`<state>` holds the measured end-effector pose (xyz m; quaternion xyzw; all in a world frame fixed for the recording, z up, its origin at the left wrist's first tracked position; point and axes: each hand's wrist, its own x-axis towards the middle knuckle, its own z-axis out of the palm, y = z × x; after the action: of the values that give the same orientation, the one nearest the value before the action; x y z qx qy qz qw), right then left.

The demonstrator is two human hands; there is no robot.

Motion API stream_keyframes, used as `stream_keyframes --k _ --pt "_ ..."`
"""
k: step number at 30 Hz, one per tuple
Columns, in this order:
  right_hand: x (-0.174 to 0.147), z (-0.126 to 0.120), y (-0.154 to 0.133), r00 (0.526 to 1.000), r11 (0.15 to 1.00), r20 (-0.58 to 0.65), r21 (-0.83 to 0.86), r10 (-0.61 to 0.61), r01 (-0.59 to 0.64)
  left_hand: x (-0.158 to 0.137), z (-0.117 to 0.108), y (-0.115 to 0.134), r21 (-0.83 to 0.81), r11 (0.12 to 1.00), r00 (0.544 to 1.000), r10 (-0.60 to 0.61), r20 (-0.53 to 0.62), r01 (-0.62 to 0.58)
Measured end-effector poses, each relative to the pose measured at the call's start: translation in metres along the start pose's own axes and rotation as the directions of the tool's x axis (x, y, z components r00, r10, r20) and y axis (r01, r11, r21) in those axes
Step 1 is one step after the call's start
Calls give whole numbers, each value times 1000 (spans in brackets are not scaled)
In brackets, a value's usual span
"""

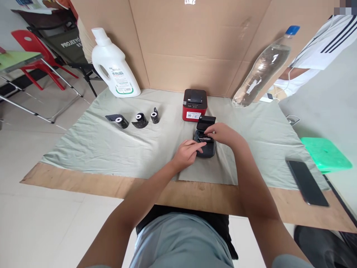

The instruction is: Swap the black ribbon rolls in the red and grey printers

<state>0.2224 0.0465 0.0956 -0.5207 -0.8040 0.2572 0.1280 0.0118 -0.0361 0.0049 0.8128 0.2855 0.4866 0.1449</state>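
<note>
A small dark label printer (206, 150) lies on the cloth in front of me, its lid (206, 122) raised at the far side. My left hand (186, 153) is closed at the printer's left side, its index finger stretched over the body. From the right, my right hand (221, 134) reaches into the opened compartment with fingertips pinched together. Whatever those fingertips hold is too small or hidden to make out. Just behind the lid stands a red and black printer (194, 106). Three black paper rolls (122, 122) with white cores, partly unwound, lie to the left.
A white detergent jug (115, 67) stands at the back left, and a clear bottle (262, 70) leans at the back right. Cardboard (192, 52) walls off the far side. A phone (307, 182) lies at the right front edge. Another person's sleeve (334, 41) shows beyond the bottle.
</note>
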Motion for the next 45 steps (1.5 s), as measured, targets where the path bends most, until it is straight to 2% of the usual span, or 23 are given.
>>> stream_keyframes --k 2,5,8,11,14,16,19,22,26,30,33,35,37,39,41,43,45 --pt "4 11 -1 999 985 13 -164 -44 45 0 -1 2 13 1000 1000 1 -7 -1" --pt "7 23 -4 998 939 57 -343 10 10 0 0 4 16 1000 1000 17 -13 -16" --pt "6 28 -9 994 897 50 -437 101 -69 -1 1 6 13 1000 1000 11 -10 -10" --pt "4 20 -11 993 883 67 -466 100 -57 0 1 7 4 999 999 32 -36 -32" --pt "-3 1 -14 993 931 107 -364 49 -7 3 -3 8 -22 1000 993 1 -119 -4" --pt "-12 -12 -20 996 971 94 -239 10 13 6 -7 7 -54 993 974 -110 -199 101" --pt "-25 -21 -38 988 990 91 -67 -121 127 10 -12 4 -184 943 903 -320 -285 277" --pt "-29 -14 -56 958 964 112 66 -262 256 11 -14 1 -384 841 827 -496 -263 382" --pt "-20 5 -60 949 936 52 186 -312 298 13 -16 -1 -536 717 730 -638 -245 446" --pt "-11 17 -50 960 887 6 383 -281 258 17 -16 -3 -613 663 682 -683 -260 430" --pt "-3 20 -56 950 828 -167 466 -265 312 17 -11 -9 -724 558 667 -722 -183 405" --pt "11 20 -71 922 839 -307 414 -237 353 17 -7 -14 -785 477 653 -747 -126 395" --pt "37 21 -91 902 899 -368 276 -227 339 16 -4 -18 -802 429 633 -769 -83 416" --pt "74 28 -112 917 957 -313 71 -247 281 16 -1 -21 -787 407 618 -785 -43 463" --pt "115 42 -127 943 973 -251 -127 -219 192 15 1 -23 -771 396 609 -793 -14 499" --pt "150 60 -134 975 964 -171 -247 -143 98 14 2 -25 -761 399 610 -792 -5 511" --pt "172 77 -133 993 956 -114 -295 -32 -3 13 3 -27 -757 406 617 -787 -6 512"
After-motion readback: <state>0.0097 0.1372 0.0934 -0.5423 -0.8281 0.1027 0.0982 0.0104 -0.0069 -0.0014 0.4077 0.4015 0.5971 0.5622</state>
